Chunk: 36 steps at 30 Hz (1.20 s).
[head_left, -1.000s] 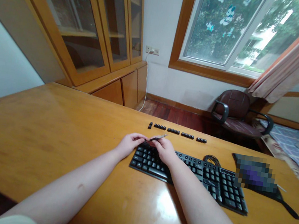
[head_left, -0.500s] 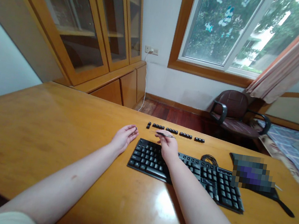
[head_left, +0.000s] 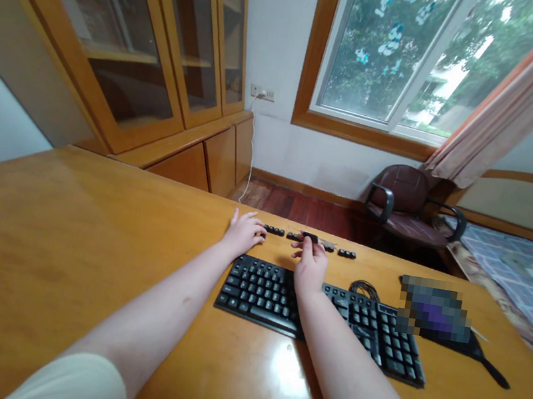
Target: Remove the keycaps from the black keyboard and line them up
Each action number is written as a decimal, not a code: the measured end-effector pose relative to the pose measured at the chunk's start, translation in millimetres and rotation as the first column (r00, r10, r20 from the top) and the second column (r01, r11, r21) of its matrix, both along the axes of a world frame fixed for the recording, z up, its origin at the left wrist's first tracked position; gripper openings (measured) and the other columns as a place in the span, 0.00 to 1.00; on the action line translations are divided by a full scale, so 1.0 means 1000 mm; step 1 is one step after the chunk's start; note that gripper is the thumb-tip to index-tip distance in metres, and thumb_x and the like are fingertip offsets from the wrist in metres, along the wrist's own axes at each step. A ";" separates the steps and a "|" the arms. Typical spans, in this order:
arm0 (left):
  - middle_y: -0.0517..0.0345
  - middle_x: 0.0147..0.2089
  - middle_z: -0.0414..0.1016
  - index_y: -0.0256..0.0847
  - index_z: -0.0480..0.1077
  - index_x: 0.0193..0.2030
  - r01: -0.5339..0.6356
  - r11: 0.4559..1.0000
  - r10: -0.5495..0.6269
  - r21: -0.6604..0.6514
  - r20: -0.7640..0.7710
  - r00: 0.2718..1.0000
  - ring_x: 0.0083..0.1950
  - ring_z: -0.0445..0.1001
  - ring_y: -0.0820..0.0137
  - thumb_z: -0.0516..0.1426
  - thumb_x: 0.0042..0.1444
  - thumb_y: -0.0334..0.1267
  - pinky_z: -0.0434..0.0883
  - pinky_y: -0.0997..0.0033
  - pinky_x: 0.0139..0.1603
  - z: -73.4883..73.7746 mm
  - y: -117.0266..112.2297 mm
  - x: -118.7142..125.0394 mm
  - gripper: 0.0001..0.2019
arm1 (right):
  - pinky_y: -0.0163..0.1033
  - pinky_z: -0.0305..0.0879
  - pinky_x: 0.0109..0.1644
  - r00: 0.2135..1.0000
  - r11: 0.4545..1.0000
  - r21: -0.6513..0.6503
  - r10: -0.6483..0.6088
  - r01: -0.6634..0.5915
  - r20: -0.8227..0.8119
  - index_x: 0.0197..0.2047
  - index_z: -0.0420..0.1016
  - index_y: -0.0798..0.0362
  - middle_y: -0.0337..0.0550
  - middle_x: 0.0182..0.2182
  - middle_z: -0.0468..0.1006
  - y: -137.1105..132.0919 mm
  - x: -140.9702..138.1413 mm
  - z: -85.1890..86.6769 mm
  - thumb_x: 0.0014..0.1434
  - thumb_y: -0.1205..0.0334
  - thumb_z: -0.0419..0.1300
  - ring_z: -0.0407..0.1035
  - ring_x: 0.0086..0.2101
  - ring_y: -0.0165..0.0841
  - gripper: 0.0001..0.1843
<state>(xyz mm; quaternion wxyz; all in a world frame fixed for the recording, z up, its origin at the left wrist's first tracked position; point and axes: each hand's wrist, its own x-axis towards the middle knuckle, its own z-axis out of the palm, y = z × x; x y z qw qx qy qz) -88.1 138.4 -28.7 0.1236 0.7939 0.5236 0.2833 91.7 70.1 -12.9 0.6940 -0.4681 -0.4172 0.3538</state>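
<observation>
Your right hand pinches a dark tool; your left hand is at the loose keycaps past the keyboard, can't tell if gripping. I'd call this keycap handling; next move wants a light pinch.

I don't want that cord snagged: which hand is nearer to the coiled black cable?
Right. The right hand is over the far edge of the keyboard, left of the coiled black cable; the left hand is farther left, at the leftmost loose keys.
</observation>
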 end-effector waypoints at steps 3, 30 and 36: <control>0.61 0.48 0.74 0.54 0.76 0.34 -0.040 0.998 0.046 0.047 -0.147 0.988 0.61 0.56 0.55 0.62 0.47 0.41 0.30 0.38 0.62 -0.008 0.001 -0.004 0.06 | 0.32 0.63 0.22 1.000 1.000 -0.027 -0.002 0.002 -0.015 0.37 0.74 0.61 0.48 0.32 0.74 0.002 0.000 0.000 0.54 0.48 0.55 0.68 0.26 0.29 0.22; 0.58 0.51 0.71 0.49 0.75 0.34 -0.111 0.993 0.114 0.035 -0.112 0.987 0.60 0.57 0.58 0.61 0.47 0.42 0.47 0.50 0.63 -0.013 0.008 -0.004 0.07 | 0.33 0.62 0.23 0.997 0.999 -0.020 0.041 -0.040 0.069 0.38 0.74 0.60 0.48 0.33 0.73 0.001 -0.002 -0.005 0.56 0.47 0.53 0.66 0.25 0.28 0.22; 0.58 0.51 0.71 0.49 0.75 0.35 -0.126 0.992 0.127 0.021 -0.101 0.987 0.60 0.57 0.58 0.60 0.47 0.41 0.47 0.50 0.63 -0.011 0.007 -0.005 0.07 | 0.33 0.62 0.22 0.996 0.999 -0.015 0.040 -0.039 0.078 0.38 0.75 0.60 0.47 0.31 0.73 0.001 -0.001 -0.005 0.55 0.46 0.53 0.66 0.25 0.28 0.23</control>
